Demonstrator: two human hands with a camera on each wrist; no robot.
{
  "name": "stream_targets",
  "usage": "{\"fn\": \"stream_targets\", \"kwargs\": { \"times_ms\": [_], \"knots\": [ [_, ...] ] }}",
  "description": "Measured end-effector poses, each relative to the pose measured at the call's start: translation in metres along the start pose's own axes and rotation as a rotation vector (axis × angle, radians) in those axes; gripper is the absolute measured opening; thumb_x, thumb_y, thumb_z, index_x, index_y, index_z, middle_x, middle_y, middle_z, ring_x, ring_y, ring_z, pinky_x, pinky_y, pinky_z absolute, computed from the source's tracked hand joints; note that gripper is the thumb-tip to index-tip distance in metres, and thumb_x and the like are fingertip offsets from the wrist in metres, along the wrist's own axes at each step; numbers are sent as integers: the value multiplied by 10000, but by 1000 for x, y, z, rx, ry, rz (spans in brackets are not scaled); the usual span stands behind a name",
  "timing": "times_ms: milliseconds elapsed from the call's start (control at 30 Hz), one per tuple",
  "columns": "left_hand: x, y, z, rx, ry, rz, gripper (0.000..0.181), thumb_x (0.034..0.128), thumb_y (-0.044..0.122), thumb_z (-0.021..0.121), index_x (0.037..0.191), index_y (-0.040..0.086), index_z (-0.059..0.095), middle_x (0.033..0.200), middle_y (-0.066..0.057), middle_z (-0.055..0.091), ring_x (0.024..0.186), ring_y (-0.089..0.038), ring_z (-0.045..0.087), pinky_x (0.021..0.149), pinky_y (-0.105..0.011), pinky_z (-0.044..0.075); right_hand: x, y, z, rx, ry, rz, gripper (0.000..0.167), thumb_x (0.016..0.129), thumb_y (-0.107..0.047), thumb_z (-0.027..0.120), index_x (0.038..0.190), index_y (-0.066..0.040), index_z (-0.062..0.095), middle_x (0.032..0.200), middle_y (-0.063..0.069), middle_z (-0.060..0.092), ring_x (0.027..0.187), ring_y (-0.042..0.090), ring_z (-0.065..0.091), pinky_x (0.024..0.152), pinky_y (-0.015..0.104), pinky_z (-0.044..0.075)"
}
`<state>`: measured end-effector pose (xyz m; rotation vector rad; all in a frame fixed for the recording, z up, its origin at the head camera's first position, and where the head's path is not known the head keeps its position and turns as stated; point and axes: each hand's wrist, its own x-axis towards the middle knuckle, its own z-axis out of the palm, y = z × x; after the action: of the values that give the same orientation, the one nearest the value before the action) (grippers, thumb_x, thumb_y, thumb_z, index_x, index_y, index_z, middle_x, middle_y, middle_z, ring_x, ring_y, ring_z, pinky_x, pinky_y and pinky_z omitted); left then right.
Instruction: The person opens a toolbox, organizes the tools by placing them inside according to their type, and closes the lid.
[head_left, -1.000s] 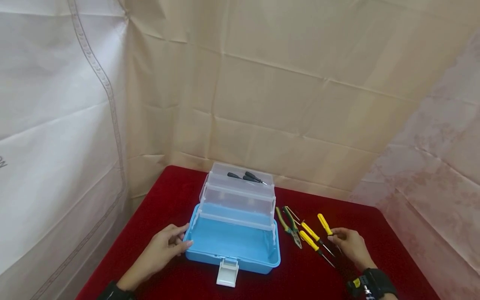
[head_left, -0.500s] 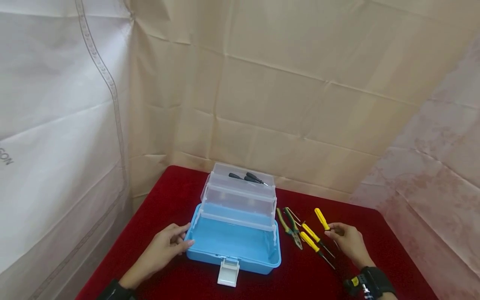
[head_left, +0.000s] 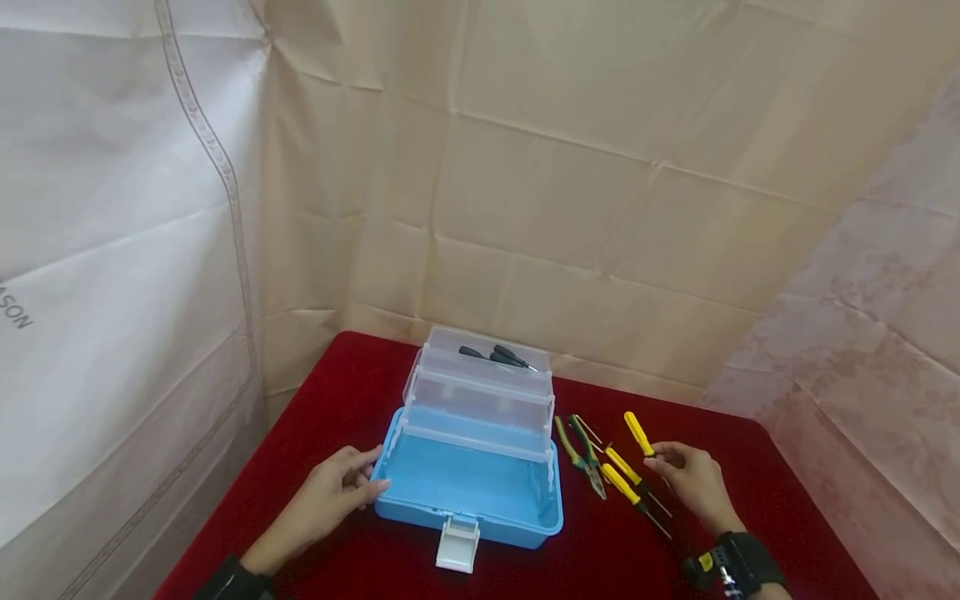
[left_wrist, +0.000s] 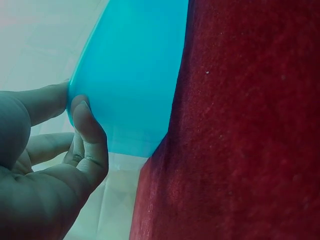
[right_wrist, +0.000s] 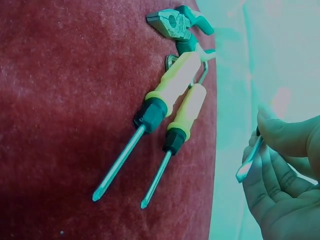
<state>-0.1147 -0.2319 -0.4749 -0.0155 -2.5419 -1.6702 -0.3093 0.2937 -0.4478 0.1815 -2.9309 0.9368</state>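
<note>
My left hand pinches the left rim of a blue toolbox, thumb inside and fingers outside; the left wrist view shows the fingertips on the blue wall. In my right hand is a screwdriver with a yellow handle, pinched near the shaft. Its flat metal tip shows beside the fingers in the right wrist view. Two more yellow screwdrivers lie on the red cloth between the box and that hand.
Green-handled pliers and L-shaped metal keys lie right of the toolbox. Black-handled screwdrivers rest in its raised clear top tray. A white latch hangs at the box front. Draped sheets stand behind the red table.
My right hand has moved a little left and away from me with the yellow screwdriver. My left hand keeps its hold on the box rim.
</note>
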Motion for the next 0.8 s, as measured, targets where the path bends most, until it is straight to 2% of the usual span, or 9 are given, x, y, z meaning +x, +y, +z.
{"fn": "stream_targets", "kwargs": {
  "times_ms": [267, 533, 800],
  "knots": [
    [0, -1, 0, -2, -8, 10, 640, 920, 246, 796, 1428, -62, 557, 955, -70, 553, 806, -197, 600, 651, -271, 559, -1, -3, 4, 7, 36, -17, 334, 936, -226, 782, 1180, -8, 717, 935, 73, 721, 843, 225, 662, 625, 318, 475],
    [1, 1, 1, 3, 4, 5, 628, 917, 235, 798, 1422, -57, 567, 944, -65, 554, 799, -195, 601, 651, -267, 559, 0, -5, 7, 12, 31, -57, 290, 983, -192, 723, 1210, -16, 689, 957, 83, 705, 804, 225, 608, 578, 304, 438],
    [-1, 3, 1, -13, 11, -27, 625, 910, 214, 804, 1426, -49, 567, 953, -73, 560, 801, -204, 603, 658, -268, 562, -1, -10, 9, 36, 25, -32, 314, 982, -203, 726, 1220, -4, 677, 965, 99, 698, 756, 225, 586, 547, 300, 446]
  ]
}}
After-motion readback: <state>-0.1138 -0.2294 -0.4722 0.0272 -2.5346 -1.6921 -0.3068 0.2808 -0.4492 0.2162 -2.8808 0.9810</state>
